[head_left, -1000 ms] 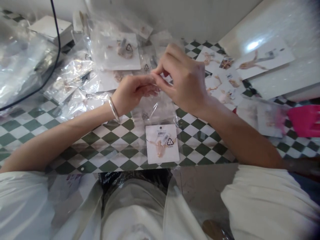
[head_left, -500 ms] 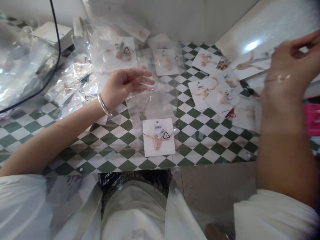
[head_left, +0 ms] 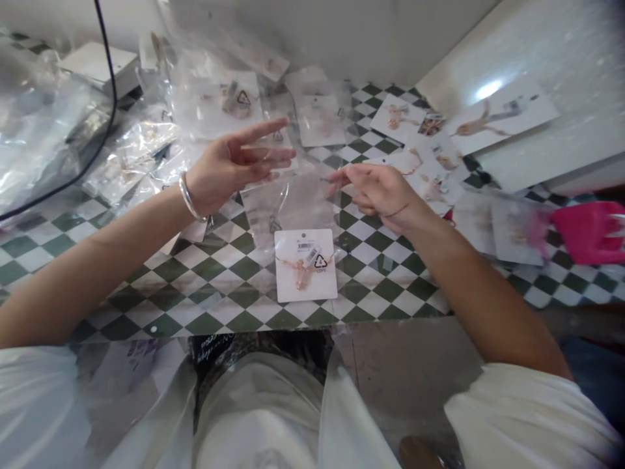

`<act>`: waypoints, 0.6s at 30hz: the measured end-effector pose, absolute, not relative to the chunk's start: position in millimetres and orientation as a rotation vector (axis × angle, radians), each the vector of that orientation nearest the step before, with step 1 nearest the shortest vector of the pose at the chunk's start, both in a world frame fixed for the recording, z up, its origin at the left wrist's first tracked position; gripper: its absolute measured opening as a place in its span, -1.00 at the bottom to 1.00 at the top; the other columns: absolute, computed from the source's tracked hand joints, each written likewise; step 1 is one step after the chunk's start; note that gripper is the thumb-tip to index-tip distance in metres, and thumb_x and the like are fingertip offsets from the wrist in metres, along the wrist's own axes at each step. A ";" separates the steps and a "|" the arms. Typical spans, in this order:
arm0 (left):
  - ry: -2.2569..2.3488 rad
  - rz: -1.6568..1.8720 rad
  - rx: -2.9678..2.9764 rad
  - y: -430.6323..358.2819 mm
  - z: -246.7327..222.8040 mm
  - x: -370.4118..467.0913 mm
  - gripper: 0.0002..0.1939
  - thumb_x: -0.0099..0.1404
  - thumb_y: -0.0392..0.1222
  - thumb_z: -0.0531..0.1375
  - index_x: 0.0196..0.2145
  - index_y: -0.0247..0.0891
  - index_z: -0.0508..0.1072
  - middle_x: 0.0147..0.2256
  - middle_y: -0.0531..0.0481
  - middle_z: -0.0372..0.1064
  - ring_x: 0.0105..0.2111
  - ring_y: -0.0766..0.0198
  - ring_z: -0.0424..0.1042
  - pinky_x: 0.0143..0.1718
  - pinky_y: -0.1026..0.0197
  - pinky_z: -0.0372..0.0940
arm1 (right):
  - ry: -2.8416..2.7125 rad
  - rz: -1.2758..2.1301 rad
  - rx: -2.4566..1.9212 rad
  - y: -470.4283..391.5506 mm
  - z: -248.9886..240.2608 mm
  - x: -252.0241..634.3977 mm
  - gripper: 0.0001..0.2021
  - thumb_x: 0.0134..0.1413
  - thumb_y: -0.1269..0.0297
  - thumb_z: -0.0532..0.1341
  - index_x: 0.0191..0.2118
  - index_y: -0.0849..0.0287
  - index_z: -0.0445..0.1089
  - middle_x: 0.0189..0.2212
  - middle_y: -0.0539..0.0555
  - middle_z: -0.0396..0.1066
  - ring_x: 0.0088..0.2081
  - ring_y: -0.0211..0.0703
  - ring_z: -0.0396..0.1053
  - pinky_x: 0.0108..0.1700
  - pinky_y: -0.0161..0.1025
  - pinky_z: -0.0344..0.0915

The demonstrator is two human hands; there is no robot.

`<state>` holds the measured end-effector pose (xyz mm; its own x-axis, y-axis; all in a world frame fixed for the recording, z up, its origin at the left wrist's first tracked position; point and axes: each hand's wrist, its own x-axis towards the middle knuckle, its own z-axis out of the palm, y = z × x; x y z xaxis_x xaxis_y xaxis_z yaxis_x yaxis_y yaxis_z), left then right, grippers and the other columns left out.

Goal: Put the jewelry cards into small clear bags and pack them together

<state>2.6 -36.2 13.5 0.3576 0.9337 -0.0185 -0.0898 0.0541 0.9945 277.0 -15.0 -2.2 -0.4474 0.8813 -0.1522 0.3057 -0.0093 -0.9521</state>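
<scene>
Looking at the checkered table (head_left: 190, 303), we see a white card (head_left: 286, 286) with pink jewelry (head_left: 301, 277) close to the front edge, in the middle between our two arms. The printed mark lies over this card, so we judge that it sits inside the clear bag (head_left: 310, 195), whose empty part extends away from us.

Our left hand (head_left: 219, 170) is wide, with the fingers spread above the upper left part of the bag; we see nothing gripped in it. Our right hand (head_left: 383, 192) is near the right side of the bag, its fingers partly bent and rather narrow. Whether a thin piece is between the fingertips, we cannot tell, because they are blurred.

For good handling of such thin plastic, we should use light fingertips and hold it flat on both sides, so that it does not wrinkle. The card is better kept straight, and the jewelry should not be pressed. We should also keep our sleeves and the silver bangle (head_left: 190, 197) away from the bagged cards (head_left: 129, 159) at left and the loose cards (head_left: 394, 118) at right.
</scene>
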 end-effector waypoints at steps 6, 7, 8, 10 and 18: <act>0.867 0.917 1.382 -34.0 8.5 -5.4 -0.17 0.27 -0.42 0.23 0.37 -0.37 -0.09 0.18 -0.24 0.33 0.20 0.10 0.33 0.26 -0.06 0.27 | -1.646 1.523 -1.087 5.3 -4.7 273.1 -0.54 -0.03 -0.02 0.41 -0.16 0.29 0.46 -0.30 0.06 0.56 -0.70 -0.57 -0.13 -0.72 -0.36 -0.18; 0.878 0.900 1.405 -35.9 6.2 -6.0 -0.17 0.27 -0.38 0.26 0.37 -0.36 -0.08 0.16 -0.25 0.35 0.18 0.08 0.36 0.24 -0.07 0.31 | -1.654 1.490 -1.073 6.7 -5.6 272.6 -0.56 -0.04 -0.01 0.41 -0.19 0.29 0.47 -0.32 0.05 0.56 -0.71 -0.57 -0.11 -0.73 -0.36 -0.18; 0.891 0.877 1.419 -38.5 3.6 -6.2 -0.17 0.26 -0.35 0.28 0.36 -0.35 -0.05 0.13 -0.25 0.39 0.15 0.07 0.40 0.20 -0.08 0.36 | -1.662 1.451 -1.056 6.9 -5.7 272.0 -0.58 -0.04 0.01 0.42 -0.22 0.28 0.48 -0.34 0.04 0.56 -0.71 -0.56 -0.06 -0.73 -0.37 -0.18; 0.922 0.849 1.429 -44.7 -1.9 -5.0 -0.17 0.24 -0.32 0.31 0.34 -0.34 -0.01 0.02 -0.23 0.49 0.04 0.05 0.49 0.10 -0.09 0.45 | -1.667 1.353 -1.021 3.9 -3.4 270.7 -0.62 -0.05 0.05 0.43 -0.23 0.26 0.51 -0.34 0.04 0.56 -0.66 -0.52 0.15 -0.73 -0.39 -0.16; 0.837 0.937 1.679 -55.7 -3.6 -6.4 -0.33 0.31 -0.27 0.28 0.28 -0.23 0.11 0.00 -0.08 0.51 0.00 0.14 0.53 0.08 -0.01 0.50 | -1.661 1.139 -0.908 -17.2 1.0 272.1 -0.80 0.01 0.19 0.41 -0.25 0.16 0.57 -0.37 0.01 0.55 -0.65 -0.50 0.18 -0.72 -0.40 -0.11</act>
